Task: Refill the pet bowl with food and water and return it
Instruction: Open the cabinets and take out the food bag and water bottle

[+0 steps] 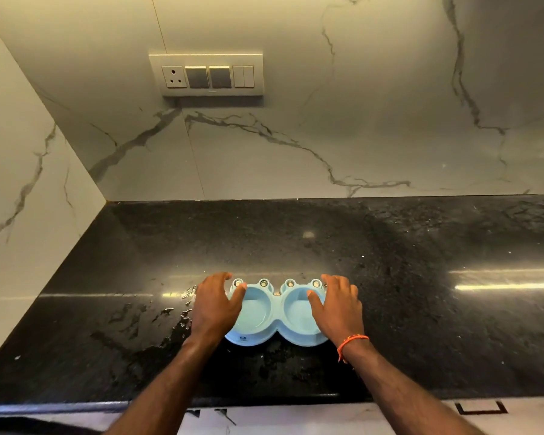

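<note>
Light-blue plastic double pet bowl (pixel 275 312) flat on wet black granite counter (pixel 421 277), near front edge. Left hand (pixel 215 304) and right hand (pixel 336 306) over its two ends, fingers spread, thumbs inside basins, likely steadying; firm grip uncertain. Both basins apparently unfilled.

The pet bowl (pixel 277 312) sits on the countertop (pixel 421 293) in the lower middle of the frame, near its front edge. The left hand (pixel 215 304) lies on the bowl's left end, the right hand (pixel 336 307) on its right end. A switch panel (pixel 207 74) hangs on the wall (pixel 358 105) behind, upper centre-left.
</note>
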